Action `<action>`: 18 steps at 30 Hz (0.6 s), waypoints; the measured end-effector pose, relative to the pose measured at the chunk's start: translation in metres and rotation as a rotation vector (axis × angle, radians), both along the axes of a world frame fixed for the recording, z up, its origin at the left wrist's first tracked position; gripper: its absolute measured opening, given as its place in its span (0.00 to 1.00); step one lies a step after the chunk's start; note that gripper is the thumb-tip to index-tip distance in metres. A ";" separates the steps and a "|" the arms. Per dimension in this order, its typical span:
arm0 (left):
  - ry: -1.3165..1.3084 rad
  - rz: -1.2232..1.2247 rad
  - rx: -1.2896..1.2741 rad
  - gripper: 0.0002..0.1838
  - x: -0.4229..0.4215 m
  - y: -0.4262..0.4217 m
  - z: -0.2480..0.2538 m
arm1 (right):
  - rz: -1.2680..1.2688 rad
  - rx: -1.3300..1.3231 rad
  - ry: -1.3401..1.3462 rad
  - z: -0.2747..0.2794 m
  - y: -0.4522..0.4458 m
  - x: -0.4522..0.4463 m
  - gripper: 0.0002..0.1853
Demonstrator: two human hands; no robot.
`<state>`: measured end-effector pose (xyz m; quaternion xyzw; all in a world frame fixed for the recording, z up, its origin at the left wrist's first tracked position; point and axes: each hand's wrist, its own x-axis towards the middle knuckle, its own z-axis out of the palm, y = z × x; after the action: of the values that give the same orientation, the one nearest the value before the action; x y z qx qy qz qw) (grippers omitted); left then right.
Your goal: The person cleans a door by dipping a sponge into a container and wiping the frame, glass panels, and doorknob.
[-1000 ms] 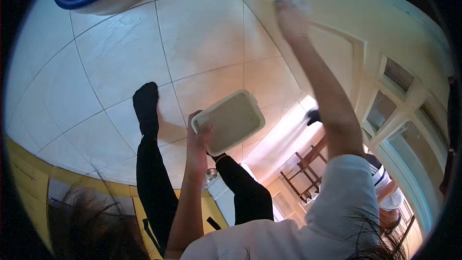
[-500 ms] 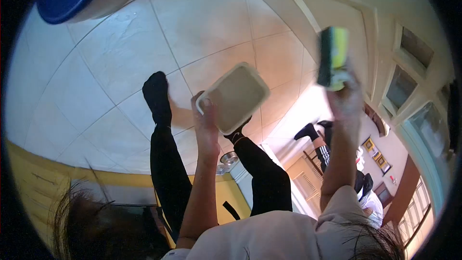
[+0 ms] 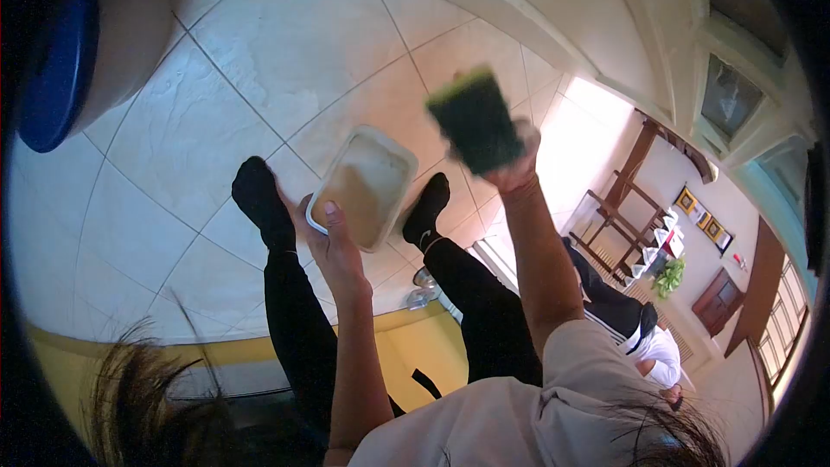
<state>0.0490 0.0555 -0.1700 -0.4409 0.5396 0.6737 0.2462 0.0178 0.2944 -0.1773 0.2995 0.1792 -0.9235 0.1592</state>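
Note:
My left hand (image 3: pixel 335 249) grips a pale rectangular plastic container (image 3: pixel 370 186) by its near-left edge, thumb over the rim. The container has rounded corners and is tilted, its open side facing me. A brownish tone covers part of its inside; whether that is liquid or shadow I cannot tell. Raised to the right of the container, my right hand (image 3: pixel 516 164) holds a sponge (image 3: pixel 478 124) with a dark green scouring face and a yellow-green edge. The sponge is slightly blurred and apart from the container. Part of the right hand's fingers is hidden behind it.
Pale floor tiles (image 3: pixel 251 43) lie beneath my black-socked feet. A bin-like container with a blue rim (image 3: pixel 65 60) stands upper left. Cream panelling with small panes (image 3: pixel 731 95) runs along the upper right. Another person in a white top (image 3: pixel 664 356) is at lower right, near a wooden chair (image 3: pixel 618 216).
My right hand has brought the sponge leftward, and its dark green face has turned toward me. The container in my left hand has shifted left. The whole view has turned somewhat.

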 end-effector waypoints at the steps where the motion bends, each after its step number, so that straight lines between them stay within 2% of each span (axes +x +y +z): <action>1: -0.009 0.011 0.011 0.27 0.002 0.001 -0.001 | -0.082 0.230 -0.113 -0.027 0.034 0.013 0.31; 3: -0.013 0.002 0.004 0.26 -0.003 0.004 0.005 | -0.213 0.390 0.010 -0.036 0.072 -0.001 0.18; 4: -0.013 -0.005 0.002 0.26 -0.004 0.004 0.008 | -0.312 0.746 -0.092 -0.036 0.082 -0.013 0.14; 5: -0.016 0.001 -0.003 0.26 -0.003 0.004 0.006 | -0.440 0.862 -0.039 -0.049 0.106 -0.021 0.12; 6: -0.021 -0.021 -0.004 0.25 -0.001 0.003 0.002 | -0.571 1.177 -0.095 -0.067 0.135 -0.032 0.11; 7: -0.029 -0.042 -0.005 0.25 0.002 0.003 0.001 | -0.577 1.182 -0.087 -0.078 0.160 -0.042 0.09; 8: -0.031 -0.031 -0.012 0.25 0.002 0.003 0.000 | -0.567 1.260 -0.205 -0.095 0.177 -0.063 0.07; 10: -0.027 -0.033 0.011 0.25 0.002 0.004 0.000 | -0.716 1.200 -0.373 -0.133 0.172 -0.109 0.07; 11: -0.030 -0.024 0.003 0.25 0.003 0.005 -0.001 | -0.508 1.657 -0.493 -0.155 0.166 -0.119 0.07; 13: -0.041 0.008 0.028 0.25 0.007 0.005 -0.003 | -0.246 2.098 -0.608 -0.180 0.133 -0.126 0.07; 15: -0.038 0.018 0.032 0.25 0.009 0.004 -0.006 | -0.676 1.481 -0.219 -0.172 0.069 -0.158 0.09; 17: -0.034 0.030 0.042 0.25 0.010 0.003 -0.007 | -0.766 1.020 0.005 -0.162 0.021 -0.177 0.09; 18: -0.040 0.010 0.030 0.25 0.010 0.003 -0.007 | -0.723 0.958 0.035 -0.151 0.012 -0.176 0.09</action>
<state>0.0588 0.0586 -0.1773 -0.4533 0.5221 0.6740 0.2601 -0.1584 0.3065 -0.3284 0.3647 0.4649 -0.7401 -0.3210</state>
